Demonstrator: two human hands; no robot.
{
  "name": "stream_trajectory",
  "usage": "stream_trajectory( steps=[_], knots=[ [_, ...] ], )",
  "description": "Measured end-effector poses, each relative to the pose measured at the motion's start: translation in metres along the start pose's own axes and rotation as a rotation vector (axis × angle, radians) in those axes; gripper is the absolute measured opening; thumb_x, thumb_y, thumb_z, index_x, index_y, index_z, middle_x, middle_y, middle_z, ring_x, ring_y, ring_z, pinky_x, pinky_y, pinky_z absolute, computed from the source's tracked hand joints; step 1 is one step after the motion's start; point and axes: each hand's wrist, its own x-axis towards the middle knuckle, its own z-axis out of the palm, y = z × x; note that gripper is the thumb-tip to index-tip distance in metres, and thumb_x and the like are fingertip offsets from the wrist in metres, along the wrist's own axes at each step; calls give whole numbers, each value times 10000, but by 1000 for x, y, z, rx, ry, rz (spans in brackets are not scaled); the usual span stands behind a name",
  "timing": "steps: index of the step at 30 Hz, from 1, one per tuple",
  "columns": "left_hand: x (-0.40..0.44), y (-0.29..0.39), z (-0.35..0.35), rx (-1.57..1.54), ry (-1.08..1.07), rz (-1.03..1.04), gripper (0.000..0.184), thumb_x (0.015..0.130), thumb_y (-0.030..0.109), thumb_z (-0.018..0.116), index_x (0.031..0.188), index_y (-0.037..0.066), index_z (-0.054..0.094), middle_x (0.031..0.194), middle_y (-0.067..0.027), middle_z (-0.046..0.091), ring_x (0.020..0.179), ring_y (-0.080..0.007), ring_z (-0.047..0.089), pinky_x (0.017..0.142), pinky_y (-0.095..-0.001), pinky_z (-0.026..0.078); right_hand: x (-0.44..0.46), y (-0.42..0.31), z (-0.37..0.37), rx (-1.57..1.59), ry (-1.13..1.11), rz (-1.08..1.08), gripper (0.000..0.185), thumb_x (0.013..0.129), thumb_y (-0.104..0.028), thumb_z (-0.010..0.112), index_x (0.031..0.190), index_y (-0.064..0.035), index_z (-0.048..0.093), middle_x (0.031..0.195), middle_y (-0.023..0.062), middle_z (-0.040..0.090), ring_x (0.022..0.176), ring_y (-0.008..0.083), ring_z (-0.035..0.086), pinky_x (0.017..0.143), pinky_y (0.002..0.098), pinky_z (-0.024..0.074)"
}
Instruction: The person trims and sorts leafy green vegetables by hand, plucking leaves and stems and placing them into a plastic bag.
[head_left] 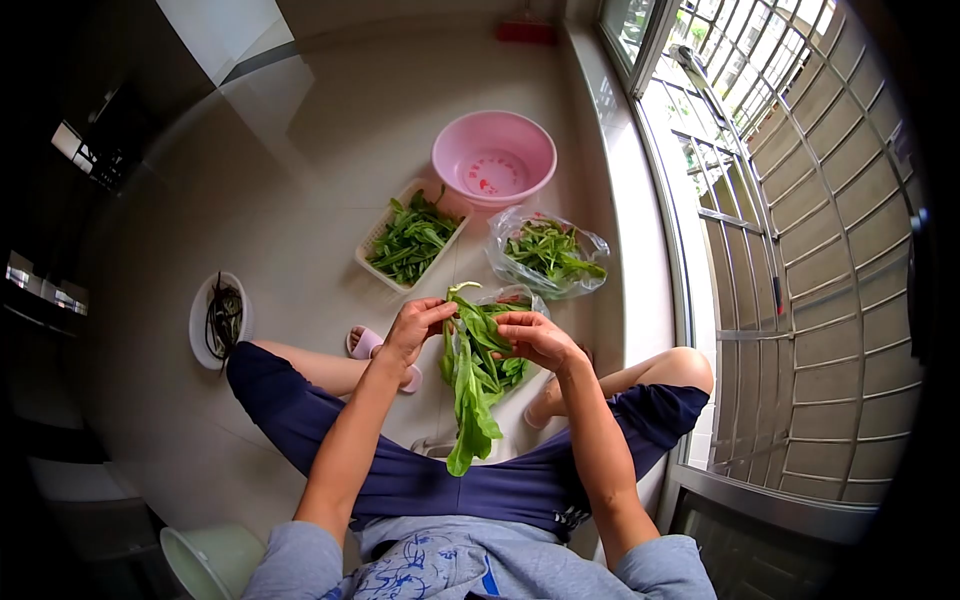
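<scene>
Between my knees hangs a bunch of long leafy greens (470,395), its leaves drooping toward my lap. My left hand (422,325) is closed in a pinch around the greens near their pale stem ends. On the other side, my right hand (542,338) pinches the edge of a leaf with bent fingers. Below and behind the held bunch, more greens (514,372) lie in a clear plastic bag (520,295), partly hidden by my hands. Another clear bag of cut greens (550,250) and a pale plastic basket (372,262) heaped with leaves (412,235) sit just beyond.
A pink basin (455,150) with a red print stands farther out on the tiled floor (300,200). At the left is a white basket (203,335) with dark, thin stalks. A pale green bucket (195,560) stands lower left. A window ledge and metal bars (790,240) run along the right.
</scene>
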Motion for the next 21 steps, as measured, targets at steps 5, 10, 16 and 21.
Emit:
stream_trajectory(
  steps=[5, 10, 16, 21],
  knots=[
    [-4, 1, -6, -41, 17, 7, 157, 759, 165, 541, 832, 28, 564, 741, -12, 573, 622, -63, 514, 617, -185, 411, -1, -2, 0, -60, 7, -70, 201, 750, -18, 505, 943, 34, 485, 846, 69, 544, 730, 152, 560, 706, 284, 491],
    [-4, -3, -10, -51, 36, 20, 162, 760, 169, 542, 841, 30, 564, 754, -9, 573, 636, -67, 515, 623, -197, 413, -2, -5, 4, -41, 13, -107, 237, 738, 5, 509, 975, 22, 492, 874, 75, 557, 742, 153, 566, 681, 281, 494],
    [-6, -2, -8, -75, 62, 28, 169, 762, 165, 542, 847, 22, 572, 736, -10, 574, 633, -69, 519, 613, -197, 412, -3, -7, 1, -148, 26, -206, 230, 755, -14, 490, 981, 32, 490, 892, 81, 552, 778, 158, 559, 689, 265, 483],
    [-3, -1, -7, -64, 29, 28, 157, 764, 147, 542, 831, 9, 576, 705, -17, 572, 605, -72, 524, 588, -183, 416, -2, -9, -3, -93, 43, -219, 232, 756, -16, 489, 982, 33, 491, 899, 83, 550, 786, 157, 554, 682, 264, 480]
  ],
)
